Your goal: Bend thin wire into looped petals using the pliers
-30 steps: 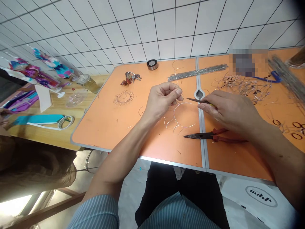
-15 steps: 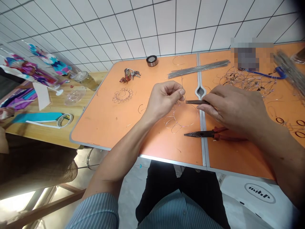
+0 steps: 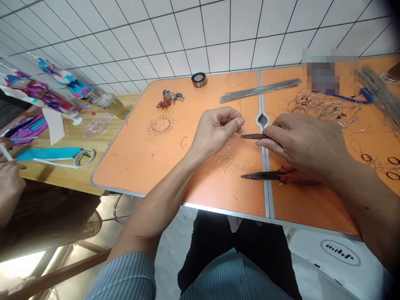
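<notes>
My left hand [image 3: 220, 127] pinches a thin wire at the top of a looped wire ring [image 3: 230, 157], which hangs over the orange table with petal-like loops along its left side. In my right hand [image 3: 303, 137] is a pair of dark slim-nosed pliers [image 3: 252, 136], their tips at the wire beside my left fingertips. The pliers' handles are hidden in my palm. Below my right hand lies a second pair, long-nose pliers [image 3: 261, 176] with red handles. A finished-looking looped wire ring [image 3: 161, 125] rests on the table to the left.
A bundle of straight wires [image 3: 259, 91] lies behind my hands, with tangled wire [image 3: 325, 106] to the right. Keys [image 3: 170, 98] and a tape roll [image 3: 199, 79] sit at the back. Another person's hand [image 3: 11, 183] is at the wooden table [image 3: 103, 166] on the left.
The pliers in my right hand have shifted slightly left and down against the wire. My left hand has barely moved. At the far left, another person's hand has come into view with a white strip.
</notes>
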Demonstrator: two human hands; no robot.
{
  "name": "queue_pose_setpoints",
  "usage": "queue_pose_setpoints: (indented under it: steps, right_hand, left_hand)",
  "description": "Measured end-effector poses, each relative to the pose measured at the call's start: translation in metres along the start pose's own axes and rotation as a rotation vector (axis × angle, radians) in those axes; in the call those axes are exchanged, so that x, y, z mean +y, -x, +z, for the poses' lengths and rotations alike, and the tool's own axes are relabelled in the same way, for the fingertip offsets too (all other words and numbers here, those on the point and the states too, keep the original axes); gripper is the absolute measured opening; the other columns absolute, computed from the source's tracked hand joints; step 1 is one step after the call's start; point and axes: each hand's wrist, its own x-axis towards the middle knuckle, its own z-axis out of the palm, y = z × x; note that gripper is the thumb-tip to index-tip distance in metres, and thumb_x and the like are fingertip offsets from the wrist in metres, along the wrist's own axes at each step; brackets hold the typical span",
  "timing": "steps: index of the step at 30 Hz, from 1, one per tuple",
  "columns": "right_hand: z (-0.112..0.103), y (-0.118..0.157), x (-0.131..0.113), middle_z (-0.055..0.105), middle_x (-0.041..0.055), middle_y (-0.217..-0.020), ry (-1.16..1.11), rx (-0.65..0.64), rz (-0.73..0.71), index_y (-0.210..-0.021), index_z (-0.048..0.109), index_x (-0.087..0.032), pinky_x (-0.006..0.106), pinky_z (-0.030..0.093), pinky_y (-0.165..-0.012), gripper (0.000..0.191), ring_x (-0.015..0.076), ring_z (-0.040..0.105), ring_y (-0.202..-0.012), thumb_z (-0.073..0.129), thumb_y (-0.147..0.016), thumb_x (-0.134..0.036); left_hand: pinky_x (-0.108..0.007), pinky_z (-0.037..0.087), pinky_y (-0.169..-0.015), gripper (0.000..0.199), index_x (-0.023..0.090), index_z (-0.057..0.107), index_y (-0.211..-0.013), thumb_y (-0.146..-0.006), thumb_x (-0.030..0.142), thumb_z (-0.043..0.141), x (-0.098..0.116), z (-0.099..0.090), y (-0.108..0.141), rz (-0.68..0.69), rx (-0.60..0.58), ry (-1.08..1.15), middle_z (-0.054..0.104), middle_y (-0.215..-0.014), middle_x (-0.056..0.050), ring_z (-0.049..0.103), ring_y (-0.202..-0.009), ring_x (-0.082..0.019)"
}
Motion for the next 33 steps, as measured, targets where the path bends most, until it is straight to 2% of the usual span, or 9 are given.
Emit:
queue_pose_setpoints:
  steps: [12, 19, 23, 29, 33]
  right_hand:
    - [-0.0015, -0.0005, 0.0003, 0.082, 0.0166, -0.109, -0.023, -0.038, -0.004, -0.109, 0.085, -0.025, 0.039, 0.021, -0.058, 0.076, 0.0360, 0.075, -0.094, 0.023, -0.126, -0.066]
    - [-0.0079, -0.0026, -0.0037, 0.083, 0.0148, -0.108, -0.012, -0.071, 0.023, -0.107, 0.083, -0.022, 0.036, 0.018, -0.060, 0.061, 0.0312, 0.073, -0.095, 0.038, -0.127, -0.058]
    - [-0.0074, -0.0027, -0.0044, 0.083, 0.0133, -0.106, 0.030, -0.058, 0.013, -0.106, 0.084, -0.022, 0.035, 0.020, -0.058, 0.063, 0.0289, 0.073, -0.092, 0.037, -0.127, -0.058]
    - [-0.0068, -0.0031, -0.0049, 0.084, 0.0141, -0.106, 0.047, -0.052, 0.009, -0.106, 0.084, -0.020, 0.035, 0.020, -0.057, 0.053, 0.0299, 0.075, -0.093, 0.049, -0.126, -0.054]
    - [-0.0075, -0.0024, -0.0061, 0.083, 0.0164, -0.108, 0.029, -0.059, 0.005, -0.107, 0.084, -0.022, 0.037, 0.020, -0.060, 0.059, 0.0324, 0.073, -0.095, 0.041, -0.127, -0.057]
  left_hand:
    - [-0.026, 0.057, -0.063, 0.047, 0.019, 0.075, -0.087, -0.098, 0.061, 0.094, 0.0003, -0.0004, 0.0004, -0.004, -0.014, 0.021, 0.082, -0.080, -0.006, 0.074, -0.069, -0.014]
    - [-0.026, 0.057, -0.063, 0.045, 0.020, 0.074, -0.085, -0.097, 0.058, 0.096, 0.0045, 0.0010, 0.0003, -0.040, 0.006, 0.009, 0.082, -0.079, -0.005, 0.076, -0.070, -0.015]
    - [-0.026, 0.056, -0.061, 0.044, 0.020, 0.075, -0.085, -0.097, 0.058, 0.095, 0.0047, 0.0011, 0.0007, -0.036, 0.011, 0.014, 0.082, -0.079, -0.006, 0.074, -0.068, -0.015]
    - [-0.027, 0.056, -0.059, 0.044, 0.020, 0.076, -0.085, -0.097, 0.059, 0.094, 0.0029, 0.0006, 0.0013, -0.035, 0.019, 0.005, 0.082, -0.078, -0.006, 0.071, -0.065, -0.015]
    - [-0.026, 0.057, -0.060, 0.044, 0.020, 0.076, -0.086, -0.098, 0.058, 0.094, 0.0041, 0.0005, 0.0017, -0.031, 0.030, -0.003, 0.082, -0.079, -0.006, 0.071, -0.065, -0.014]
